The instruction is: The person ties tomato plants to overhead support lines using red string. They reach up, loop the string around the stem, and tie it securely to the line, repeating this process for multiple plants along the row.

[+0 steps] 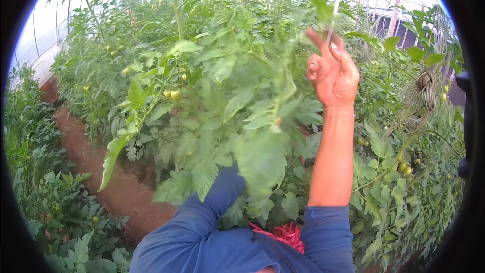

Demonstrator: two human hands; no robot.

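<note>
My right hand [335,70] is raised in front of the tomato plants, palm towards me, some fingers curled. A thin white string [335,7] runs down to its thumb and forefinger; blur hides whether they grip it. My left arm, in a blue sleeve [212,193], reaches into the foliage, and leaves cover the left hand. Above that arm, a large tomato leaf [261,159] and a pale stem [290,87] are blurred. Green tomatoes [175,95] hang on the plant to the left.
Pinkish-red strips [286,237] bunch at my waist. A coil of twine [427,85] hangs at the right among more tomato plants. On the left, a bare soil path [113,182] runs between rows. Greenhouse posts [396,3] stand behind.
</note>
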